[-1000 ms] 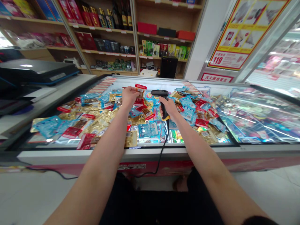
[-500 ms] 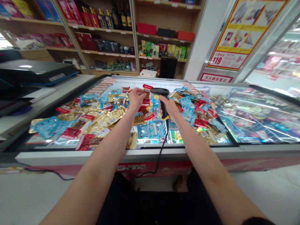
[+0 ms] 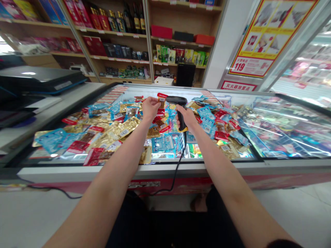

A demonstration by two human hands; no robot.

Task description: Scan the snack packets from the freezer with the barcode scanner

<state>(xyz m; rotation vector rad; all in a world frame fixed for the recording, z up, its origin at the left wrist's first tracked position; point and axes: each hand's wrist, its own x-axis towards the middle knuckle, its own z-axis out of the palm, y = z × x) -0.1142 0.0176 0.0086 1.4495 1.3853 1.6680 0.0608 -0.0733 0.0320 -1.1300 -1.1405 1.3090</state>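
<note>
Left grip [image 3: 150, 109]: While one black scanner [image 3: 181, 101] is aimed from the right, one red-topped packet [image 3: 161, 100] is pinched here by its left edge, between thumb and fingers.
Right grip [image 3: 188, 117]: The scanner's handle is held, with the fingers wrapped around it.
Scanner direction: The head is pointed left, toward the packet, its long axis roughly level; the handle is angled steeply down, and one black cable [image 3: 178, 168] is hung from its base.
Packet position: It is held above the middle of the glass-topped freezer [image 3: 157, 167], just beside the scanner's nose; whether they touch cannot be told. Its long axis is nearly upright, red end uppermost.
Packet heaps [image 3: 116, 130]: Gold, blue and red packets are strewn, overlapping, too many to be counted.
Shelf: Three flat boxes [image 3: 183, 35] are set in a row: red, black, orange.
</note>
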